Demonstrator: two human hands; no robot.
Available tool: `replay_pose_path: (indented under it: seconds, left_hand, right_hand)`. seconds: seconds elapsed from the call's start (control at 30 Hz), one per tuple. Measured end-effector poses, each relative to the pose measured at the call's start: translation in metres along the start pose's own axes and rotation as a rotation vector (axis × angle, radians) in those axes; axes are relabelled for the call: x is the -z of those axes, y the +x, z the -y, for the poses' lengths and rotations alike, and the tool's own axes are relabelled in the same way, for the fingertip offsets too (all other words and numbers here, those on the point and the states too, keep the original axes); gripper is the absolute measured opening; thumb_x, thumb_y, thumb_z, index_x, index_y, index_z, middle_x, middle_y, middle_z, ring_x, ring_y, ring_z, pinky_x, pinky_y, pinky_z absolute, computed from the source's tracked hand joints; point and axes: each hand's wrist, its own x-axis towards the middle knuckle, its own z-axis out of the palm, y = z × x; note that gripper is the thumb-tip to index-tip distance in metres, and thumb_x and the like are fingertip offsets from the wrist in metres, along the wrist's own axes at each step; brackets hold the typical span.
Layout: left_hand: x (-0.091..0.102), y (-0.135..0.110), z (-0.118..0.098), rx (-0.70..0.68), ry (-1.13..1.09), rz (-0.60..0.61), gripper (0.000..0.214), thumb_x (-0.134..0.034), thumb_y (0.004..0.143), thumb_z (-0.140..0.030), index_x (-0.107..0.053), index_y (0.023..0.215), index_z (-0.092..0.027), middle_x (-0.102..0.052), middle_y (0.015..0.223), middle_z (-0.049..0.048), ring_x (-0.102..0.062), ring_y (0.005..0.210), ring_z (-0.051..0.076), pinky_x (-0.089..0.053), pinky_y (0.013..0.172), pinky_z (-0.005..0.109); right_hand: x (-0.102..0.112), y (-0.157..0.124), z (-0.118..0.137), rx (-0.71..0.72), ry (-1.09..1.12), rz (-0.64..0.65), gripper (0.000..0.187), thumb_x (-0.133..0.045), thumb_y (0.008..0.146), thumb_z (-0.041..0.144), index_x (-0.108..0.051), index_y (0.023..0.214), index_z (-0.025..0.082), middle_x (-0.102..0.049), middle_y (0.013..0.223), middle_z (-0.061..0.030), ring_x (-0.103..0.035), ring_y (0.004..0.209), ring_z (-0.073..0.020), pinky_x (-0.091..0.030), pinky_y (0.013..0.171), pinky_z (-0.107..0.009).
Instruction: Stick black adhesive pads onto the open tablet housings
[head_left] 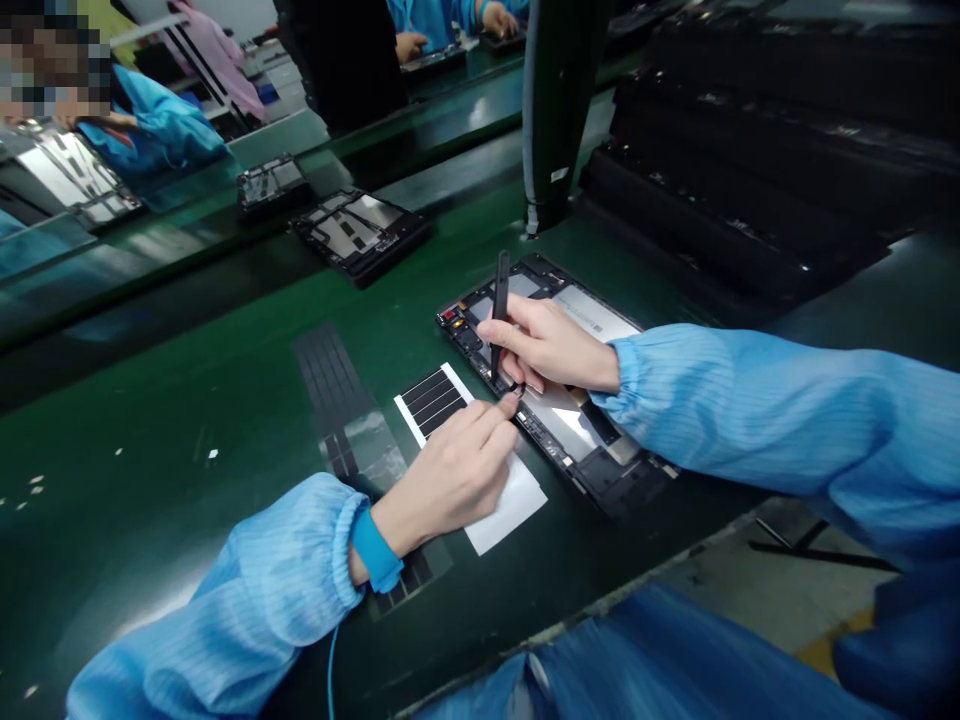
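An opened tablet (592, 440) with its back removed lies on the green bench in front of me. My right hand (551, 345) is closed around black tweezers (499, 310), whose tip points down at the tablet's left edge. My left hand (454, 470) rests on a white backing sheet (510, 500) carrying black adhesive strips (435, 402). Its fingertips are pinched together at the tablet's edge, right beside the tweezer tip. What they pinch is too small to make out.
A clear sheet with more black strips (337, 400) lies left of the white one. Two more opened tablets (360, 232) (271, 183) sit on the conveyor behind. Stacked black trays (750, 160) stand at the right, a dark post (555, 110) behind. Other workers in blue sit across the line.
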Motion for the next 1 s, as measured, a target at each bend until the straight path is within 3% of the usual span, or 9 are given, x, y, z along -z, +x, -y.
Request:
replay_pose_path:
  seconds: [0.13,0.3,0.57,0.77,0.83,0.9,0.93,1.0]
  left_hand:
    - [0.001,-0.002,-0.004,-0.055,-0.092,-0.002,0.012,-0.037,0.076,-0.005,-0.041,0.074,-0.016,-0.056,0.093,0.012,-0.05,0.084,0.019,-0.048,0.07,0.035]
    - [0.003,-0.006,-0.007,0.133,-0.111,-0.13,0.011,-0.042,0.076,-0.007,-0.04,0.082,-0.015,-0.052,0.11,0.0159,-0.046,0.101,0.024,-0.048,0.079,0.04]
    - [-0.004,-0.008,-0.022,0.352,-0.265,0.0,0.015,-0.044,0.077,-0.013,-0.035,0.089,-0.015,-0.026,0.135,0.0209,-0.021,0.128,0.025,-0.037,0.098,0.044]
    - [0.001,-0.013,-0.043,0.31,-0.376,0.071,0.014,-0.044,0.076,-0.012,-0.039,0.089,-0.014,-0.033,0.131,0.0203,-0.017,0.13,0.025,-0.037,0.099,0.041]
    - [0.006,-0.01,-0.041,0.318,-0.395,0.024,0.009,-0.045,0.076,-0.015,-0.041,0.084,-0.016,-0.049,0.117,0.017,-0.032,0.124,0.024,-0.043,0.092,0.036]
    - [0.014,-0.001,-0.029,0.427,-0.366,-0.05,0.007,-0.045,0.079,-0.022,-0.042,0.074,-0.018,-0.061,0.087,0.0095,-0.055,0.101,0.021,-0.049,0.074,0.029]
    - [0.017,0.006,-0.02,0.508,-0.335,-0.059,0.016,-0.044,0.081,-0.027,-0.042,0.068,-0.018,-0.06,0.071,0.0051,-0.061,0.083,0.018,-0.047,0.063,0.026]
    - [0.022,0.021,0.001,0.65,-0.28,0.037,0.035,-0.04,0.083,-0.04,-0.041,0.056,-0.017,-0.052,0.049,-0.0005,-0.056,0.052,0.013,-0.039,0.05,0.024]
  right_hand:
    - [0.001,0.001,-0.003,0.017,0.007,0.013,0.022,-0.042,0.087,0.039,-0.04,0.08,0.018,-0.048,0.042,0.0068,-0.041,0.027,-0.0064,-0.027,0.028,-0.017]
    - [0.001,0.001,-0.005,0.029,0.031,0.012,0.024,-0.04,0.087,0.04,-0.039,0.079,0.018,-0.048,0.041,0.0071,-0.041,0.027,-0.0067,-0.029,0.029,-0.018]
    - [0.002,0.001,-0.004,0.011,0.037,0.003,0.027,-0.042,0.086,0.044,-0.039,0.077,0.018,-0.047,0.041,0.0065,-0.04,0.026,-0.0073,-0.028,0.029,-0.019]
    - [-0.001,0.002,-0.002,-0.004,0.071,0.002,0.033,-0.044,0.082,0.049,-0.041,0.073,0.017,-0.047,0.041,0.0052,-0.04,0.027,-0.0072,-0.027,0.029,-0.019]
    - [0.007,0.001,0.005,-0.025,0.065,-0.004,0.036,-0.045,0.082,0.049,-0.042,0.068,0.016,-0.047,0.042,0.0036,-0.041,0.029,-0.007,-0.028,0.03,-0.019]
    - [0.025,0.001,0.01,-0.052,-0.01,-0.059,0.037,-0.047,0.082,0.044,-0.042,0.06,0.015,-0.045,0.042,0.0026,-0.04,0.031,-0.0056,-0.029,0.032,-0.018]
    - [0.037,0.001,0.01,-0.064,-0.072,-0.116,0.038,-0.048,0.082,0.041,-0.041,0.056,0.015,-0.044,0.041,0.0024,-0.039,0.032,-0.0047,-0.029,0.034,-0.018]
    - [0.06,0.004,0.005,-0.102,-0.178,-0.263,0.039,-0.05,0.082,0.036,-0.04,0.051,0.015,-0.039,0.038,0.003,-0.034,0.031,-0.0033,-0.026,0.034,-0.017]
